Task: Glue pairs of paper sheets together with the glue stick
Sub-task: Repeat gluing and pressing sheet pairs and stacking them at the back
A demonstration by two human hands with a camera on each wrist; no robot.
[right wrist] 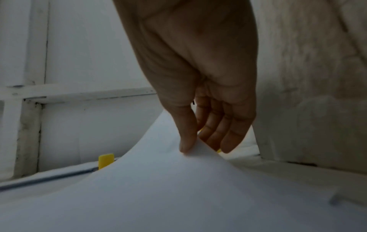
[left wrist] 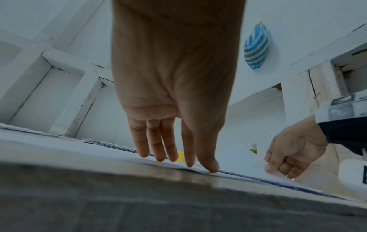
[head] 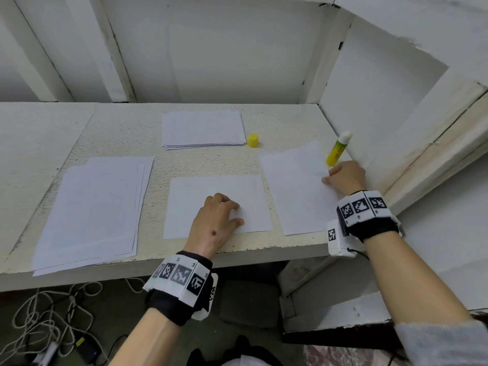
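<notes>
A white sheet (head: 237, 186) lies flat at the table's front middle, and my left hand (head: 219, 215) presses on it with nearly straight fingers (left wrist: 188, 157). To its right lies a second sheet (head: 293, 180). My right hand (head: 343, 175) pinches that sheet's right edge between thumb and fingers, and the edge (right wrist: 198, 150) is lifted into a curve. The uncapped yellow glue stick (head: 338, 149) stands upright just behind my right hand, near the side wall. Its yellow cap (head: 253, 140) stands beside the far stack.
A stack of blank sheets (head: 203, 129) sits at the back middle. Another pile of sheets (head: 92, 210) lies at the front left. A white side wall (head: 383, 101) closes the table on the right. Cables (head: 52, 313) lie on the floor below.
</notes>
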